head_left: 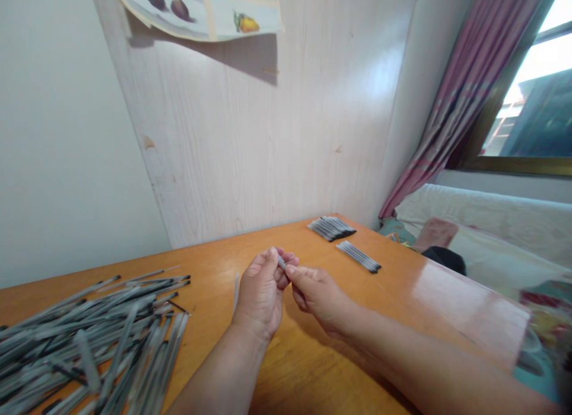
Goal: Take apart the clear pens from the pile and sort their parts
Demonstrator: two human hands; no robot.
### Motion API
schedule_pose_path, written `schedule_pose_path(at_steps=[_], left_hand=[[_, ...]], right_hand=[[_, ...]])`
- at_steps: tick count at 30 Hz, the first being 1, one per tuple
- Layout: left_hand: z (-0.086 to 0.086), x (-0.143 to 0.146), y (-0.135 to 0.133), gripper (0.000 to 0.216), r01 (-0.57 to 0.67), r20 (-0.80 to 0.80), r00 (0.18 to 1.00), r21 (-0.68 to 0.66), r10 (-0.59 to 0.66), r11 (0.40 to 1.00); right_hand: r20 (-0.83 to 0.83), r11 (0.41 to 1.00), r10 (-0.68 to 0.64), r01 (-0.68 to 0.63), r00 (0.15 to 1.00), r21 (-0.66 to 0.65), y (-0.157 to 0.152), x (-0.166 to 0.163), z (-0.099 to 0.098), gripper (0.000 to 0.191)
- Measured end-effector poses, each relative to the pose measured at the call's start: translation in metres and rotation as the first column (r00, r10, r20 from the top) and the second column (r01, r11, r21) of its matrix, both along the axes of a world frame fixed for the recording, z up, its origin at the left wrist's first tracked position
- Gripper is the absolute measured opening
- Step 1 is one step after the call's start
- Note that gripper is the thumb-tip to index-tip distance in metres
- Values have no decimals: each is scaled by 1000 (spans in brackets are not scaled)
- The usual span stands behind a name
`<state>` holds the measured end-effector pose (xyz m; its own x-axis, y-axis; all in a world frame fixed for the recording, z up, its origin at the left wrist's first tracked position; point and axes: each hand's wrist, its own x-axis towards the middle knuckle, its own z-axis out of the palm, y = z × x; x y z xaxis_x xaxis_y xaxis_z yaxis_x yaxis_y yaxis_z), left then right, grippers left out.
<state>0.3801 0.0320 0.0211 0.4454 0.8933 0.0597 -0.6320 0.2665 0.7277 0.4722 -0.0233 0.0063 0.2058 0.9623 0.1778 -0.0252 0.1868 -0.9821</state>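
Note:
My left hand point(263, 290) is closed around a slim grey-white pen point(281, 262), with the thumb resting along it. From the right, the fingertips of my right hand point(316, 291) pinch the pen's near end. Both hands meet just above the table, and most of the pen is hidden by fingers. A pale translucent tube point(236, 289), partly covered by my left hand, lies on the tabletop. Off to the left spreads a messy heap of pens point(89, 337) with clear barrels and dark ends.
On the orange wooden table point(277, 382), a neat stack of pens point(331, 228) stands near the far edge. A smaller row of pens point(358, 258) lies in front of it. A wall backs the table; a covered couch or bed point(482, 242) is at right.

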Motion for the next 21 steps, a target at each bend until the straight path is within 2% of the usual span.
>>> schedule_pose_path(at_steps=[4, 7, 12, 16, 21], left_hand=[[3, -5, 9, 23, -107, -2, 994, -33, 107, 994], [5, -11, 18, 20, -188, 17, 982, -39, 188, 981], [3, -15, 25, 24, -174, 39, 984, -32, 175, 984], [-3, -18, 33, 30, -263, -28, 964, -20, 263, 965], [-11, -21, 44, 35, -339, -125, 930, 68, 345, 938]], right_hand=[[142, 994, -69, 57, 987, 88, 0, -7, -10, 40], [220, 992, -101, 82, 970, 92, -1, -10, -19, 36], [220, 993, -108, 96, 969, 65, -1, -1, -19, 38], [241, 977, -209, 195, 948, 81, 2, 17, -16, 36], [239, 945, -326, 323, 915, 49, 11, 35, -16, 35]])
